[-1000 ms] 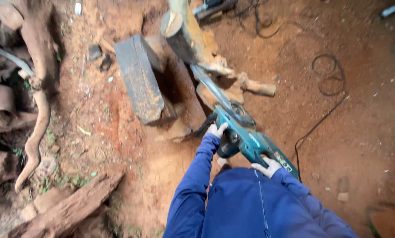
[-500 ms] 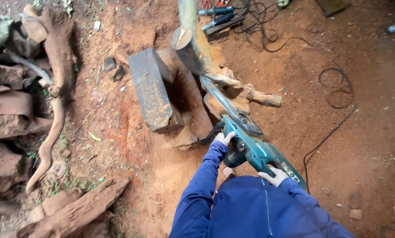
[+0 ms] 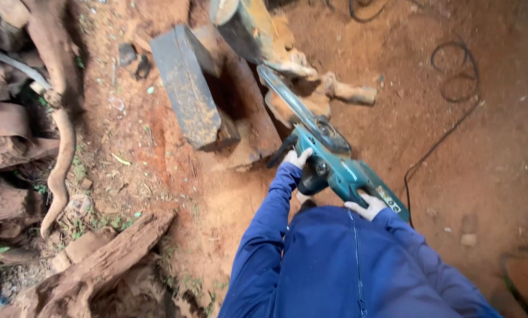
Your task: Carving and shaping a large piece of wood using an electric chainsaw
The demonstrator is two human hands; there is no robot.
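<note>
I hold a teal electric chainsaw (image 3: 340, 168) with both hands, both in white gloves and blue sleeves. My left hand (image 3: 297, 158) grips the black front handle. My right hand (image 3: 367, 206) is closed on the rear grip. The saw's bar (image 3: 287, 100) points away from me and rests against a pale wooden chunk (image 3: 311, 100) beside a thick log (image 3: 243, 26). A dark rectangular timber block (image 3: 187, 88) leans just left of the bar, over a hollow in the red sawdust.
A black power cable (image 3: 446, 135) runs off to the right and coils on the reddish ground. Weathered logs and twisted roots (image 3: 58, 135) lie along the left side. A rough log (image 3: 105, 259) lies at lower left.
The view has moved closer and shifted, so the logs and block sit higher in the frame. Both hands keep their grip on the chainsaw, its bar still at the pale wooden chunk.
</note>
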